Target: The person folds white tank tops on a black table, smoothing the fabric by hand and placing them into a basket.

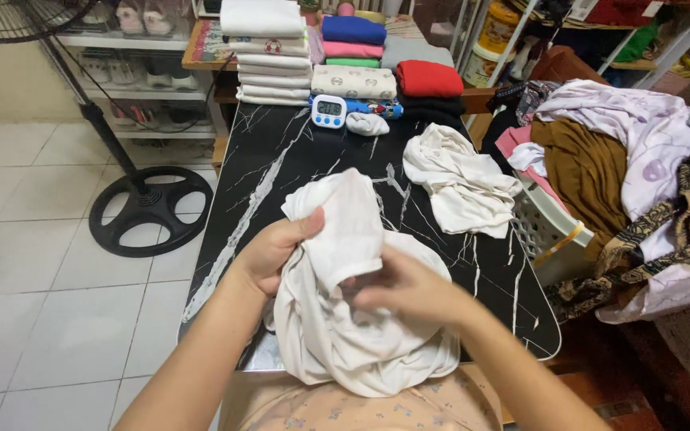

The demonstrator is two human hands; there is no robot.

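Observation:
A crumpled white garment (345, 319) hangs over the near edge of the black marble-patterned table (281, 160). My left hand (273, 251) grips a bunched fold of it on the left side, thumb on top. My right hand (405, 287) pinches the same cloth at its middle, fingers curled into the fabric. A second white garment (461, 183) lies loose on the table, farther back and to the right, apart from both hands.
Stacks of folded clothes (273, 72) in white, blue, pink, green and red line the table's far end, with a small digital timer (329, 110) in front. A laundry basket (549, 227) heaped with clothes stands at right. A fan's round base (149, 211) sits on the tiled floor at left.

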